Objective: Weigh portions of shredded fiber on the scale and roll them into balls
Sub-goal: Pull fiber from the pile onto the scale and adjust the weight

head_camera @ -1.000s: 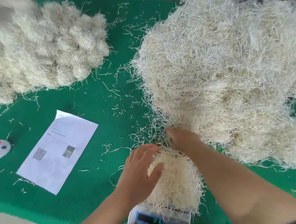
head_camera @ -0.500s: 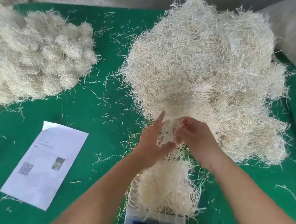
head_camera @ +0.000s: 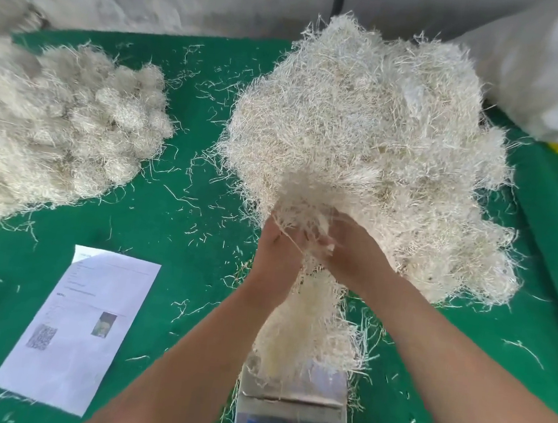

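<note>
Scale (head_camera: 290, 416) nearest, fiber portion (head_camera: 307, 321) heaped on it | left hand (head_camera: 278, 249) and right hand (head_camera: 352, 253) fingers curled into a fiber tuft (head_camera: 307, 221) above | big loose fiber pile (head_camera: 372, 159) behind | rolled balls (head_camera: 55, 132) far left on green surface (head_camera: 182, 235)

The fiber (head_camera: 364, 144) looks dry and stringy, the green table (head_camera: 178, 235) cloth fuzzy, the scale (head_camera: 291, 412) shiny metal, the paper (head_camera: 87, 322) smooth.

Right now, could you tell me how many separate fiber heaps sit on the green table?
2: rolled balls far left, loose fiber pile right of centre. Further ones may lie out of frame.
</note>
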Demonstrator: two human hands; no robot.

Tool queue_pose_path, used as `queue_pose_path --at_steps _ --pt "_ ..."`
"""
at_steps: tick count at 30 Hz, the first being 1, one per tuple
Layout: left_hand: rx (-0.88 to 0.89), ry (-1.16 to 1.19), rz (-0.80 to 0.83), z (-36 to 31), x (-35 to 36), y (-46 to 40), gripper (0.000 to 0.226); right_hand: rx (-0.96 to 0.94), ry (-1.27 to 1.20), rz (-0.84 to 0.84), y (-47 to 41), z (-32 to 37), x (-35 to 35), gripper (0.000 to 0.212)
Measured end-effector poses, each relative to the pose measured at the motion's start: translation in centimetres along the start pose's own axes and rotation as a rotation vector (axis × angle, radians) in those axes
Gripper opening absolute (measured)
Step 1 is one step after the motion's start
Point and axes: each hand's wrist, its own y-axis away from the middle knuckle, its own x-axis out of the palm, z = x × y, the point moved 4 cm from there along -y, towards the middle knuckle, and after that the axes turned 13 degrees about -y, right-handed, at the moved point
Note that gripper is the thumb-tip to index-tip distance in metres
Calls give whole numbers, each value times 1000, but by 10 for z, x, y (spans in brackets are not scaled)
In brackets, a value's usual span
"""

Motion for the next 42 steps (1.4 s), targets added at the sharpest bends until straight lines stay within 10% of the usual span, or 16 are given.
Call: queue_pose_path --at_steps 3,6,9,12,17,28,32,37,42 --pt "-80 269 -25 -10 -5 -4 26 90 134 34 -12 2 -6 20" --pt "-77 339 -27 -12 -14 -7 36 119 15 4 -15 2 -22 38" --pt "33 -119 24 -4 -18 -4 24 130 -177 -19 -10 11 -37 34" --pt "0 -648 324 22 -7 9 72 58 62 152 2 30 -41 27" --pt "3 -779 529 44 -8 30 37 40 306 386 21 37 -60 16" --pt "-68 -490 362 37 -32 89 34 -21 375 145 -10 -26 -53 23" --pt "-38 -386 392 30 -30 106 26 29 461 218 -7 -41 -33 27" --pt "97 -354 195 23 -35 100 34 72 -197 440 24 -34 -35 45" --pt "115 -207 4 20 -38 90 51 37 122 539 48 -35 -25 32"
